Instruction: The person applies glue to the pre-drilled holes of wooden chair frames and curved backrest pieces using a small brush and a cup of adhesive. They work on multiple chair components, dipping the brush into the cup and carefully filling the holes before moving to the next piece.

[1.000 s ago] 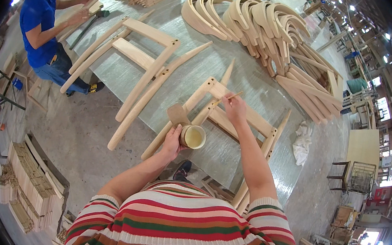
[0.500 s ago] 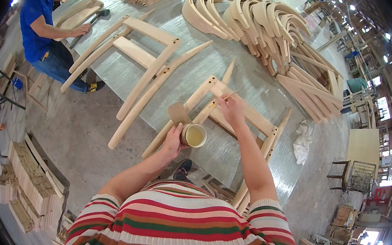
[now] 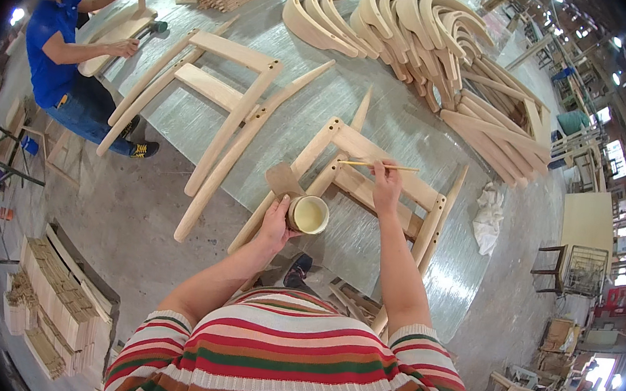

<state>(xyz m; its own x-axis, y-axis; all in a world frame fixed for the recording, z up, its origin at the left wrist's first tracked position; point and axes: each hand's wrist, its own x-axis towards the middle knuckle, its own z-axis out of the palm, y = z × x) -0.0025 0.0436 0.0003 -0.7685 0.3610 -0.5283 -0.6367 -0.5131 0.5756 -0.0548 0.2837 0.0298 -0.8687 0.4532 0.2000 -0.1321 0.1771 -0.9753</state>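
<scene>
My left hand [image 3: 276, 224] is closed round a small cup [image 3: 324, 227] of pale yellowish liquid. A flat brown piece [image 3: 281, 179] sticks out beside the cup; whether it is attached or held along with it I cannot tell. In my right hand [image 3: 386, 190] a thin wooden stick [image 3: 361, 163] is pinched, pointing left. Its tip is at the end of the lower rail of a pale wooden chair frame [image 3: 360, 141], near small holes in the joint; contact is unclear. The frame lies on the table beneath both hands, with dark holes at its upper corners.
Another chair frame [image 3: 229, 48] lies to the left on the grey table [image 3: 289, 129]. Curved wooden parts [image 3: 396, 34] and straight legs [image 3: 496, 138] are piled at the far right. A white cloth [image 3: 487, 216] lies right. A person in blue [image 3: 59, 58] works at the far left, near a mallet [image 3: 158, 27].
My right hand has shifted slightly right and down, and the stick now lies level across the frame. The cup stays nearly in place. The person's arm at far left has moved slightly.
</scene>
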